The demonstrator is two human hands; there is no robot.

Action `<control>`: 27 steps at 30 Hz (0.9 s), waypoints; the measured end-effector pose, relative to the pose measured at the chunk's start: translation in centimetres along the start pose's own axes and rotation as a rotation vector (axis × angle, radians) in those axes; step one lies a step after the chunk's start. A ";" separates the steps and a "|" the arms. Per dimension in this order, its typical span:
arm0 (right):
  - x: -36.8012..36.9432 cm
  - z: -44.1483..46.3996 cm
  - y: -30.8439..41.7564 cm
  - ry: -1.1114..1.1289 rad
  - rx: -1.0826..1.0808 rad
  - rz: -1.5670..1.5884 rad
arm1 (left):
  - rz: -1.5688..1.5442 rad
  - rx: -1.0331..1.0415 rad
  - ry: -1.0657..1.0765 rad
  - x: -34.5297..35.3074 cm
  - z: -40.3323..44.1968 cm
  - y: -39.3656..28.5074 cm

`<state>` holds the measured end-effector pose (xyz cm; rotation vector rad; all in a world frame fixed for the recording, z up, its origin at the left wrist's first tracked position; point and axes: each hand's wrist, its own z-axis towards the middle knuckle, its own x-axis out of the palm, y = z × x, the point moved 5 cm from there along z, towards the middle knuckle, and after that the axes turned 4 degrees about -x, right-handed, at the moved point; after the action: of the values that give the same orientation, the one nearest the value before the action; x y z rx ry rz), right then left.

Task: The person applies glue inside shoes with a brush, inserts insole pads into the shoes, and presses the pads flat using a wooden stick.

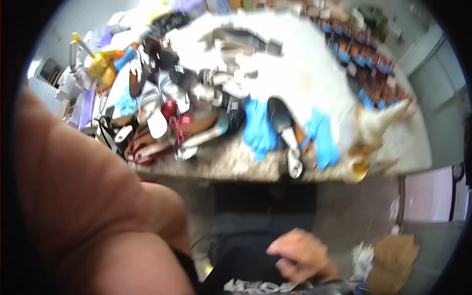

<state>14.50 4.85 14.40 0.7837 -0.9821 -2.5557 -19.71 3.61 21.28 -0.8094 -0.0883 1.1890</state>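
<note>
My left hand (98,196) fills the left side, very close to the camera. Its palm and the base of the thumb show, but the fingertips are out of view. Low in the middle, my right hand (302,255) hangs above my lap with its fingers loosely curled and apart; nothing shows in it. Neither hand touches the table (305,59). Beyond them, at its front edge, lie a blue glove (259,129), a black sandal with a pale sole (293,155) and a second blue glove (323,142).
Many sandals crowd the table's left side, among them a red one (169,109). Rows of brown and blue pieces (356,54) line the right edge. A yellowish container (356,168) stands at the front right. Brown cardboard (393,263) is on the floor. Motion blurs the view.
</note>
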 end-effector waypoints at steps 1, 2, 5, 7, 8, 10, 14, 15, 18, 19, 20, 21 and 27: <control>0.8 -0.1 0.5 0.049 -0.001 0.095 | 0.038 -0.034 -0.018 0.6 0.4 0.5; 1.8 -0.5 0.9 0.073 0.023 0.201 | 0.079 -0.054 -0.007 1.4 1.0 1.8; 3.1 -1.4 0.1 0.051 0.066 0.571 | 0.280 -0.009 0.075 4.9 5.3 5.7; 2.9 -0.8 -0.5 0.064 0.172 0.704 | 0.366 -0.116 0.162 7.5 8.1 9.6; 2.5 -0.5 -0.8 0.040 0.222 0.759 | 0.396 -0.155 0.212 8.8 8.9 10.9; 1.6 -0.7 -0.6 0.008 0.249 0.886 | 0.431 -0.153 0.223 9.8 9.5 11.4; 0.6 0.3 -0.4 0.185 0.157 1.007 | 0.445 -0.139 0.213 10.7 9.8 12.3; -0.7 1.4 -0.7 0.113 0.087 0.969 | 0.426 -0.142 0.201 10.6 9.4 12.2; -1.6 2.1 -1.4 -0.105 -0.043 1.033 | 0.323 -0.061 0.104 9.5 8.2 9.8; -1.3 0.1 -1.8 0.034 0.203 0.914 | 0.266 -0.021 0.059 9.0 7.4 8.2; -0.7 -1.7 -2.5 0.180 0.436 0.778 | 0.198 0.027 0.016 8.5 6.5 6.5; -1.3 -1.6 -2.9 -0.111 0.300 0.601 | 0.130 0.081 -0.026 8.0 5.3 4.4; -3.0 -4.3 -6.8 -0.371 0.477 -0.114 | -0.304 0.278 0.029 10.3 -3.3 -6.9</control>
<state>18.87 8.87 8.21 0.4860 -1.7528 -2.6508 -8.61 9.70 19.51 -0.5453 -0.0203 0.8777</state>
